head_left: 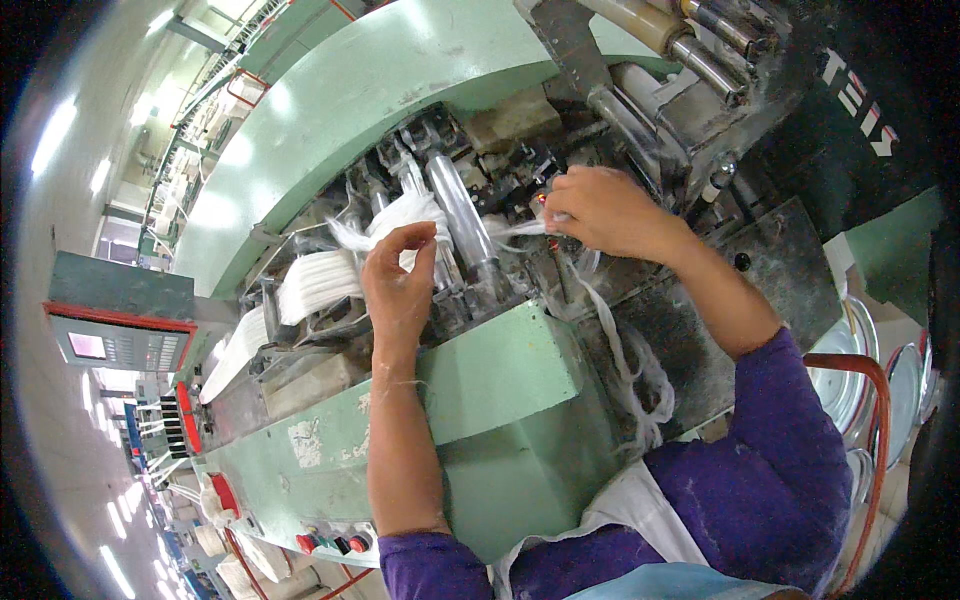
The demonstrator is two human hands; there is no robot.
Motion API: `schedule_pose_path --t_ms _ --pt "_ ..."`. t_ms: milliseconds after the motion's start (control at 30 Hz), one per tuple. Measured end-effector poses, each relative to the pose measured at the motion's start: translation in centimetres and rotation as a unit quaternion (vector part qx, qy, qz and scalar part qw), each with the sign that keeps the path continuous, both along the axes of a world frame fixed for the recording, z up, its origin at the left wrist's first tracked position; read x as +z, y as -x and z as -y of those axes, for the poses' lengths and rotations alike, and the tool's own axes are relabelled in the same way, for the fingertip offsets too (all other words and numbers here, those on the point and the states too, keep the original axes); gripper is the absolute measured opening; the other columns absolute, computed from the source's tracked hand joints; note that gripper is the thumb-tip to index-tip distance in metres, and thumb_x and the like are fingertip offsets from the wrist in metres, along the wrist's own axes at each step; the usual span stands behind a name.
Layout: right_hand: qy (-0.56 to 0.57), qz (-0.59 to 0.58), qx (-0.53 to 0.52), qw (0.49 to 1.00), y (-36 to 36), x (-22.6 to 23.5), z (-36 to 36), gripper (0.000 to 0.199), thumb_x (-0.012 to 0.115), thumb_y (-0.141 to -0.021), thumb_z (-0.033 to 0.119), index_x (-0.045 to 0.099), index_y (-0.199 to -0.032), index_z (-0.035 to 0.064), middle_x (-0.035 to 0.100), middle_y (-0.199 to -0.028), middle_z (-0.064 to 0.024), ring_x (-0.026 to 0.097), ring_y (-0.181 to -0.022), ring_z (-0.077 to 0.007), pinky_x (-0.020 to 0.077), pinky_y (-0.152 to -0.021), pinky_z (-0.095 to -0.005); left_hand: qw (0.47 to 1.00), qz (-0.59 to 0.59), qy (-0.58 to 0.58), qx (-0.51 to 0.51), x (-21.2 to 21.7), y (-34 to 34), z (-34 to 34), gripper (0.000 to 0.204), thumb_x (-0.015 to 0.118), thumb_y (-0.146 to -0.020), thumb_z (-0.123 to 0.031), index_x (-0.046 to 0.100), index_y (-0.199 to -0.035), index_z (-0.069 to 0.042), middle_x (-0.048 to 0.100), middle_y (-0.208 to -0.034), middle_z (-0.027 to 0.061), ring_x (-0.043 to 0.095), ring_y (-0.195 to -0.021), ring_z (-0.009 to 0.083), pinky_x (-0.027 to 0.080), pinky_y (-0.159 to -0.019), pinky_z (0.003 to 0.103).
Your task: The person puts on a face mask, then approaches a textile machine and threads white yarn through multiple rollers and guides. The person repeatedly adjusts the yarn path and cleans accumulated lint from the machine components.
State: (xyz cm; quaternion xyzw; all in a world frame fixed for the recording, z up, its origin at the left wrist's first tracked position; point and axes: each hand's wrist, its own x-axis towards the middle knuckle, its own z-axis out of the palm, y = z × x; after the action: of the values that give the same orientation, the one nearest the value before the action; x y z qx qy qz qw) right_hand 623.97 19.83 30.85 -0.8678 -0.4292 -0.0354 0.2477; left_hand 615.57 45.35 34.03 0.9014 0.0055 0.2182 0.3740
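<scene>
White fibre (522, 229) trails leftward from pinched right fingers (563, 207); left fingers (402, 236) curl together, hold unclear.

This place is a textile factory. A green machine (500, 375) carries white fibre (318, 287), and tube lights (54, 137) shine.

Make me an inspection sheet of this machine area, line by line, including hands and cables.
Surface: green housing, paint chipped in patches.
Job's things: white fibre band, metal roller, thin strand.
Clutter: loose fibre trailing over the dark panel.
Left hand: thumb and forefinger close together by white fibre; grip unclear.
Right hand: seems to pinch the thin strand.
Cables: nothing seen clearly.
Surroundings: control box with screen, ceiling lights.
</scene>
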Motion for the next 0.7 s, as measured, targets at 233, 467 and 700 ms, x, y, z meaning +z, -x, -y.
schedule_pose_path --t_ms 233,467,700 --pt "0.052 0.281 -0.013 0.958 -2.1 -4.7 -7.3 0.013 0.061 -0.071 0.021 0.065 -0.075 0.0095 0.058 -0.083 -0.0062 0.053 -0.09 -0.0234 0.0383 -0.081 -0.0378 1.0 0.015 -0.004 -0.006 -0.2 0.1 0.1 0.016 0.064 -0.076 -0.004 0.068 -0.091 -0.001 0.068 -0.083 0.0084 0.064 -0.077 0.0155 0.048 -0.074 0.028" --pt "0.051 0.207 -0.003 0.977 -6.0 -11.1 -12.1 0.005 0.058 -0.065 0.01 0.062 -0.063 0.0086 0.06 -0.07 -0.0104 0.056 -0.076 -0.0289 0.0424 -0.068 -0.0411 0.997 0.056 -0.04 -0.023 0.2 0.4 -0.2 0.017 0.064 -0.075 -0.006 0.067 -0.091 -0.003 0.068 -0.084 0.0122 0.066 -0.077 0.0226 0.05 -0.071 0.032" --pt "0.208 0.138 0.036 0.968 -4.9 -8.0 -8.8 0.007 0.059 -0.07 0.01 0.065 -0.072 0.0075 0.06 -0.071 -0.0141 0.06 -0.077 -0.0324 0.0476 -0.067 -0.0428 0.991 0.094 -0.092 0.011 -0.3 0.3 -0.4 0.015 0.063 -0.072 -0.01 0.068 -0.085 -0.005 0.067 -0.081 0.0139 0.064 -0.078 0.0306 0.049 -0.072 0.039"
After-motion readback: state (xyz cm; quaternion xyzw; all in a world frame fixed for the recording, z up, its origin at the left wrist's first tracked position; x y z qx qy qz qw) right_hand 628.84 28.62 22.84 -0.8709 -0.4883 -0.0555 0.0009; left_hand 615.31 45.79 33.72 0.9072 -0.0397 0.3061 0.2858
